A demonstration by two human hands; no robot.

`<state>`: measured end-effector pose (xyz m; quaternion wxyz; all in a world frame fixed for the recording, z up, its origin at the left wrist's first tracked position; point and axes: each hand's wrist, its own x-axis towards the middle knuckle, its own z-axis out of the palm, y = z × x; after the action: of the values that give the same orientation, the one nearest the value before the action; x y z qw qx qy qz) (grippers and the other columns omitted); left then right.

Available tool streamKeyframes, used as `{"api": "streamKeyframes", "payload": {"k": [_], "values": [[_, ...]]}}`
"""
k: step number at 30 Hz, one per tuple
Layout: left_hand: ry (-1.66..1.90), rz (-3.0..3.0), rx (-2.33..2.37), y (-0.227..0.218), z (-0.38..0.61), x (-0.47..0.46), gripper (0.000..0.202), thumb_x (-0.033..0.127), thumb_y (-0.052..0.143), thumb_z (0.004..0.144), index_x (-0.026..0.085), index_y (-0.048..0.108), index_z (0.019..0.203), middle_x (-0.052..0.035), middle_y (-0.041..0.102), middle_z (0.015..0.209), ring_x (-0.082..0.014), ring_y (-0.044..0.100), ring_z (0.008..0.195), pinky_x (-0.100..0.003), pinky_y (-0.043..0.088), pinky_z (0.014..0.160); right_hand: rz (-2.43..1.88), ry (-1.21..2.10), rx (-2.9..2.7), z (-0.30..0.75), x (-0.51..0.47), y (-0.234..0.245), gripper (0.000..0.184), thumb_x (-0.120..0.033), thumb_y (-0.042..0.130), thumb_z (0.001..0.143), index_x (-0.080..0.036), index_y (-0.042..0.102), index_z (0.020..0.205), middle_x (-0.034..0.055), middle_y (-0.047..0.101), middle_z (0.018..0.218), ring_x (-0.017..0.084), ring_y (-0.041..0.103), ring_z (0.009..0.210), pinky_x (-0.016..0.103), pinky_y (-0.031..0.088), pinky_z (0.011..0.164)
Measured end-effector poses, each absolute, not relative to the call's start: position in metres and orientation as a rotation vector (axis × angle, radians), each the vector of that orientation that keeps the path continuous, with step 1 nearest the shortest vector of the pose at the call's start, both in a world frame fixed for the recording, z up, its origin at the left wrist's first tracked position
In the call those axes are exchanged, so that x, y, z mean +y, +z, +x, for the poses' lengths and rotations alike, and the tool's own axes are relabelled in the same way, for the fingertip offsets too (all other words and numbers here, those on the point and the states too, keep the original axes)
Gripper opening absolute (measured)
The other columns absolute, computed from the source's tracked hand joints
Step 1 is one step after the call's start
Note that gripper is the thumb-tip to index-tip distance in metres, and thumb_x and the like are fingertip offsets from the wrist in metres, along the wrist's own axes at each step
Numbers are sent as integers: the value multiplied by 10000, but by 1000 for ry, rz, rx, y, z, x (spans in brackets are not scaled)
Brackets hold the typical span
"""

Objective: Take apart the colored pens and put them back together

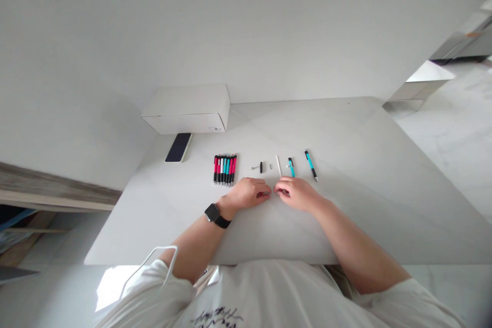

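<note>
My left hand (250, 192) and my right hand (296, 193) are close together low over the table, a small gap between them. Both have curled fingers; whatever is in them is hidden. Just beyond lie pen parts: a small silvery piece (255, 167), a short black piece (261, 167), tiny metal bits (270, 166), a thin white refill-like stick (279, 165) and a blue pen barrel with black clip (291, 166), its near end by my right hand. A whole blue pen (311, 165) lies farther right. Several pink, blue and white pens (225, 170) form a row beyond my left wrist.
A white box (188, 105) stands at the back left against the wall. In front of it lies a phone (178, 147) with a dark screen. The white table (369, 179) reaches the wall behind. My left wrist wears a black smartwatch (211, 212).
</note>
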<state>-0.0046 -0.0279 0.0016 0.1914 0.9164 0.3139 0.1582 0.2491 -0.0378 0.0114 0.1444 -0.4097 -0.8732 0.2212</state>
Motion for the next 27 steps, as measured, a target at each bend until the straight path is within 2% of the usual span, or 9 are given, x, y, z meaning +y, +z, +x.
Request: {"api": "streamKeyframes", "payload": {"k": [6, 16, 21, 25, 27], "values": [[436, 2586, 904, 3, -4, -30, 184, 298, 592, 988, 256, 770, 1010, -37, 747, 938, -176, 704, 860, -275, 470, 745, -1240, 709, -2567, 253, -36, 5, 93, -212, 677, 932, -250, 745, 982, 25, 723, 973, 177, 666, 882, 274, 435, 791], [473, 2619, 916, -3, -4, -31, 173, 304, 592, 982, 260, 757, 1008, -32, 728, 923, -167, 686, 841, -275, 474, 735, -1246, 789, -2572, 253, -32, 3, 113, -205, 714, 905, -246, 739, 1008, 21, 715, 971, 167, 664, 879, 267, 441, 787], [692, 2581, 1261, -1, -7, -22, 185, 300, 558, 1007, 246, 706, 1104, -69, 706, 987, -206, 665, 924, -307, 495, 794, -1218, 763, -2540, 253, -35, 2, 95, -208, 704, 918, -254, 737, 994, 21, 718, 964, 166, 677, 870, 273, 456, 787], [824, 2510, 1587, 1, -13, -5, 297, 289, 571, 1002, 256, 649, 1286, -109, 690, 1101, -275, 622, 1048, -412, 473, 953, -1211, 682, -2454, 255, -36, 9, 131, -217, 632, 973, -269, 724, 1049, 14, 723, 974, 153, 672, 838, 271, 468, 788], [805, 2497, 1675, -1, -15, 2, 347, 294, 613, 979, 264, 639, 1324, -120, 680, 1137, -305, 597, 1087, -443, 455, 956, -1226, 626, -2409, 257, -34, 16, 151, -219, 604, 990, -271, 714, 1080, 19, 722, 995, 149, 664, 819, 272, 474, 795]]}}
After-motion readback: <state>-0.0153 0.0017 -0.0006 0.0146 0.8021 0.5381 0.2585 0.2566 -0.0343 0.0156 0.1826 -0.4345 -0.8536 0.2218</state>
